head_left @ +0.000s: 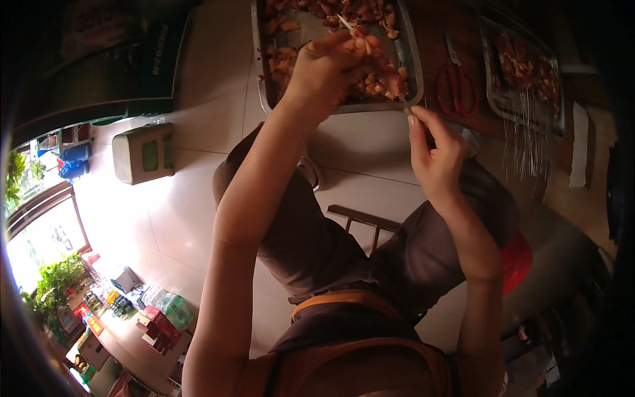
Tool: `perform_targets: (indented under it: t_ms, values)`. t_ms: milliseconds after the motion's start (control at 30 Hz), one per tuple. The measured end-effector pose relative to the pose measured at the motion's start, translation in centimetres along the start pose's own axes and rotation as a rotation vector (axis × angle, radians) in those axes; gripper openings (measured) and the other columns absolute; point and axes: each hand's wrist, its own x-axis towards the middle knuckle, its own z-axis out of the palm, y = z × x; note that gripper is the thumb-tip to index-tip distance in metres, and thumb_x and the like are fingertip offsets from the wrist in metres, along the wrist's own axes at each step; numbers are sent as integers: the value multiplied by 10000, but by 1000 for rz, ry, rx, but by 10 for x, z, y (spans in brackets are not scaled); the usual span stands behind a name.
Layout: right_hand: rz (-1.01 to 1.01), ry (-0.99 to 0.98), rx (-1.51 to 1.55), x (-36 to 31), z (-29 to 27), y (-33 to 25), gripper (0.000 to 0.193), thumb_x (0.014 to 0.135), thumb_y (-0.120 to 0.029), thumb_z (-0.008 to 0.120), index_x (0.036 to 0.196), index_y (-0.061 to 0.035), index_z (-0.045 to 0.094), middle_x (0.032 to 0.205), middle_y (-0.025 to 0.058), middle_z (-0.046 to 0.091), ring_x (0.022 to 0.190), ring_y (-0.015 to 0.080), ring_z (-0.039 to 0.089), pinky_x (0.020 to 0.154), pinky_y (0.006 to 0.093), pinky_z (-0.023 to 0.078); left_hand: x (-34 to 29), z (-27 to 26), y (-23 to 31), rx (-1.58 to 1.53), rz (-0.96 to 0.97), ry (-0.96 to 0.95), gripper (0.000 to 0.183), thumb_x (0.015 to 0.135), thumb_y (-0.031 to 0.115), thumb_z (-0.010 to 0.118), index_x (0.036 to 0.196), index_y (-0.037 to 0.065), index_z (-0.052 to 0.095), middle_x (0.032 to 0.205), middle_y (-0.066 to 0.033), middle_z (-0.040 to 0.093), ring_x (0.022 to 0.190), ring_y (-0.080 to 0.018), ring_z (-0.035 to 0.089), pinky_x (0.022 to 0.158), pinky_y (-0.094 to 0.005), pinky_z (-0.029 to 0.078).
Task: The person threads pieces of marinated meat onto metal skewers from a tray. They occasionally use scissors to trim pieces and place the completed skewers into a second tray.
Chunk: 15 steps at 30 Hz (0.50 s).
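My left hand (323,74) is closed around chunks of raw meat (365,46) above the near part of a large metal tray (415,66). A thin pale tip sticks up past its fingers. Over the tray's near right corner, my right hand (436,149) pinches the end of a thin skewer (407,104) between thumb and fingertips. More meat (391,86) sits where the skewer runs up from those fingers; how far it is threaded is hard to see. Loose meat pieces (281,59) lie in the tray, partly hidden behind my left hand.
Right of the tray lie red-handled scissors (456,89). Beyond them a smaller metal tray (491,66) holds skewered meat (526,63), with several bare skewer ends (529,142) hanging over its near edge. A pale bin (135,155) stands on the tiled floor at left.
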Motion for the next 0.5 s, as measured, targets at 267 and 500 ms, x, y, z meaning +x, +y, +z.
perform_targets:
  t_ms: [267,500]
  values:
    - [212,-61,124,16,-3,3,94,896,-42,625,970,6,655,751,108,661,634,125,612,579,248,451,-1,24,-6,-52,54,67,247,949,57,578,1187,-7,581,1109,-86,643,1032,-204,639,916,-334,548]
    - [270,-47,202,19,-1,5,105,906,-78,632,966,2,663,726,42,651,606,66,544,541,227,421,-4,37,-12,-25,83,67,332,926,2,594,1251,-8,528,1103,-73,653,1042,-180,639,876,-289,560]
